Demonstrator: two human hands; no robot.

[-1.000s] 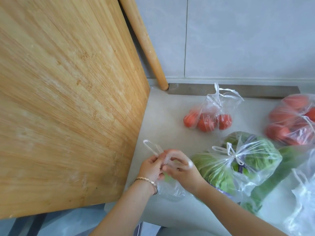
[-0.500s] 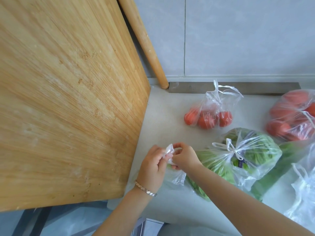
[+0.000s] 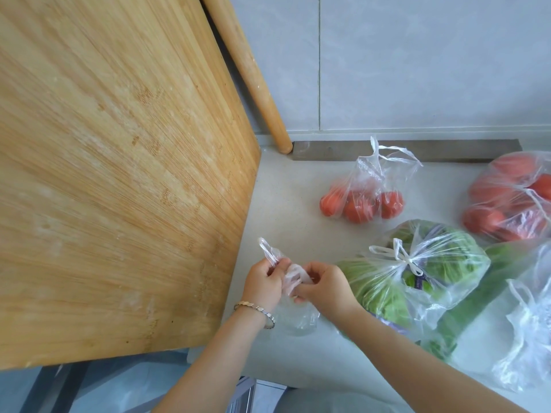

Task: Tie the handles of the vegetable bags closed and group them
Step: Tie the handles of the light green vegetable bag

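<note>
In the head view, both hands meet over a small clear bag (image 3: 298, 315) near the front edge of the counter (image 3: 286, 204). The left hand (image 3: 264, 283) is closed around one handle (image 3: 268, 250), whose loop sticks up out of the fist. The right hand (image 3: 323, 286) is pinched shut on the other handle, and a twisted wad of plastic bridges the two fists. The body of the bag hangs and bunches just below the grip, resting on the counter; what it holds cannot be made out. A bracelet (image 3: 256, 308) circles the left wrist. Just right of the grip, touching the right wrist, lies a bag of greens (image 3: 417, 272) with its handles already knotted in a bow. Beyond the grip and to the right sits a bag of tomatoes (image 3: 363, 201), its handles loose and standing up. Farther right, at the frame's edge, is a larger bag of red produce (image 3: 510, 198). A long green vegetable (image 3: 483, 296) in plastic lies right of the greens, and a white bag (image 3: 527, 332) lies nearest the right edge. Left of the grip a board (image 3: 119, 174) stands tilted, with a wooden rod (image 3: 253, 76) leaning behind it against the tiled wall.
</note>
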